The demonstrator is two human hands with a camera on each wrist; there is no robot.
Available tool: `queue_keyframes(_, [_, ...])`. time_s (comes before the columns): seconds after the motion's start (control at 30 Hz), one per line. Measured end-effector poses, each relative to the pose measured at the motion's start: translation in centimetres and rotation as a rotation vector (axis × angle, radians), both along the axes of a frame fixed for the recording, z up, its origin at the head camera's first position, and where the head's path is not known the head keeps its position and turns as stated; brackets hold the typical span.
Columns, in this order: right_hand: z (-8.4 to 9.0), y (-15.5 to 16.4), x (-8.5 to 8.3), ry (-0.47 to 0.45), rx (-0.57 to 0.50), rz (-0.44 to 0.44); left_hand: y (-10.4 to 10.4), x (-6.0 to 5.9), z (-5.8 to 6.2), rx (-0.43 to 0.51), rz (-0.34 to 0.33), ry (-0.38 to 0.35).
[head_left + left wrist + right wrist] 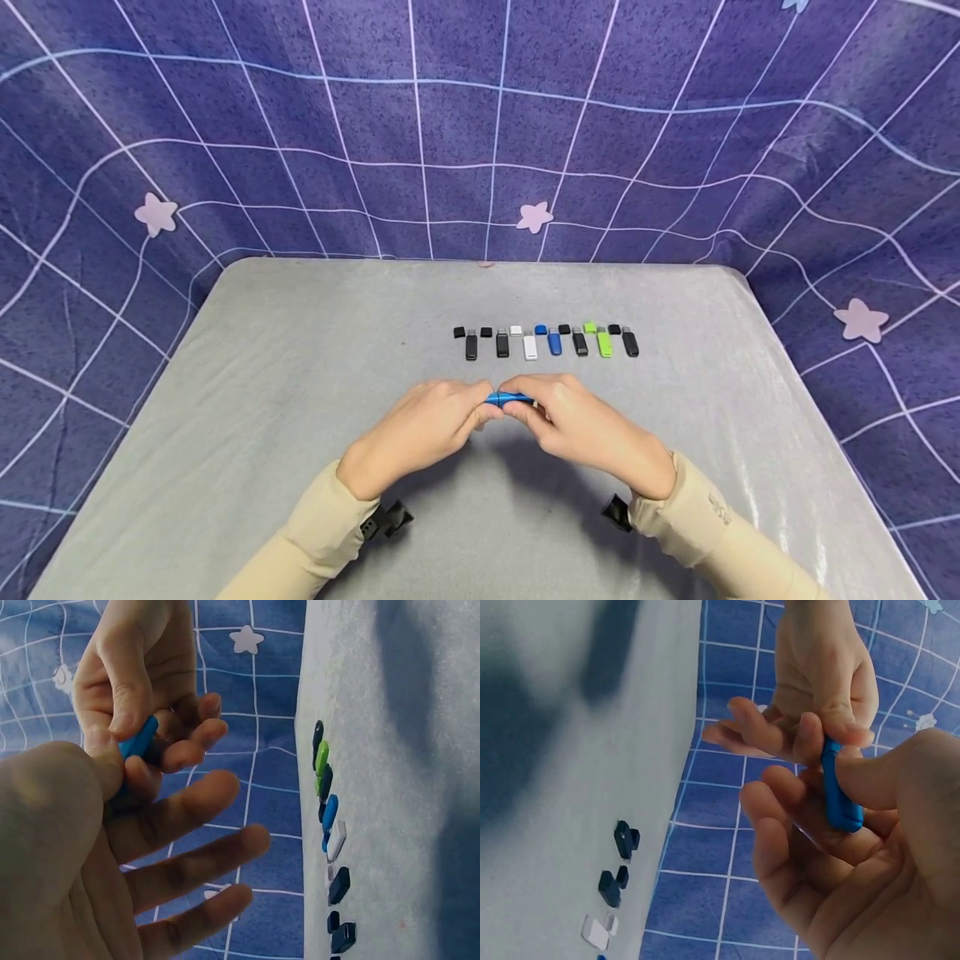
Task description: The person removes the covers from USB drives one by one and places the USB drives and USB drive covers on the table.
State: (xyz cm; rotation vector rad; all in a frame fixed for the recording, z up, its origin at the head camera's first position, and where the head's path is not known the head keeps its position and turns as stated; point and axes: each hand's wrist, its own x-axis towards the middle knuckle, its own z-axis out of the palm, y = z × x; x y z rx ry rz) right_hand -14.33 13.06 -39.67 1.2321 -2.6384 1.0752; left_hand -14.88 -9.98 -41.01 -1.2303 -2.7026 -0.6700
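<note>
Above the grey table, my left hand [427, 421] and right hand [585, 421] meet fingertip to fingertip on a blue USB flash drive [513, 398]. Left thumb and forefinger pinch its cap end, while the right thumb and fingers grip the longer body [840, 799], seen best in the right wrist view. A thin seam shows between the two parts, which sit in line and close together. The other left fingers [199, 874] spread out loosely. Much of the cap is hidden behind fingertips.
Beyond the hands lies a row of uncapped USB drives, including a white one [530, 346], a blue one [554, 342] and a green one [604, 343], the others black. Caps, such as a white cap [516, 331], lie beside them. A purple patterned curtain [337, 125] surrounds the table [262, 400].
</note>
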Motion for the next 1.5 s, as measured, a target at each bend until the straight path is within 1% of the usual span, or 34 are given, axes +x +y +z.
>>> queue_keyframes(0.17, [0.0, 0.3, 0.1, -0.035, 0.021, 0.022, -0.1, 0.2, -0.1, 0.011, -0.035, -0.007])
queue_keyframes(0.37, [-0.3, 0.7, 0.3, -0.101, 0.020, 0.042, -0.3, 0.2, -0.4, 0.004, -0.089, -0.008])
queue_keyframes(0.47, [-0.5, 0.9, 0.3, -0.113, 0.021, 0.050, -0.5, 0.2, -0.6, -0.002, -0.099, -0.020])
queue_keyframes(0.57, [-0.6, 1.0, 0.3, -0.113, 0.017, 0.060, -0.6, 0.3, -0.7, -0.008, -0.092, -0.041])
queue_keyframes(0.67, [-0.7, 1.1, 0.3, -0.109, 0.016, 0.068, -0.7, 0.4, -0.7, -0.009, -0.089, -0.082])
queue_keyframes(0.73, [-0.7, 1.1, 0.3, -0.111, 0.017, 0.069, -0.7, 0.3, -0.7, -0.009, -0.086, -0.133])
queue_keyframes(0.77, [-0.7, 1.1, 0.3, -0.117, 0.014, 0.065, -0.7, 0.2, -0.6, -0.004, -0.083, -0.171])
queue_keyframes(0.87, [-0.7, 1.1, 0.2, -0.150, -0.014, 0.029, -0.5, -0.2, -0.4, 0.028, -0.068, -0.261])
queue_keyframes(0.97, [-0.7, 0.8, 0.1, -0.175, -0.063, -0.021, -0.3, -0.6, 0.0, 0.066, -0.052, -0.308])
queue_keyframes(1.03, [-0.7, 0.6, -0.1, -0.178, -0.092, -0.043, -0.3, -0.8, 0.2, 0.074, -0.046, -0.308])
queue_keyframes(1.17, [-0.5, 0.2, -0.3, -0.164, -0.124, -0.059, -0.4, -0.9, 0.2, 0.080, -0.036, -0.308])
queue_keyframes(1.33, [-0.1, -0.1, -0.4, -0.165, -0.096, -0.062, -0.3, -1.0, 0.2, 0.095, -0.037, -0.297])
queue_keyframes(1.5, [0.2, -0.2, -0.4, -0.214, -0.062, -0.054, -0.3, -1.0, 0.1, 0.119, -0.026, -0.246])
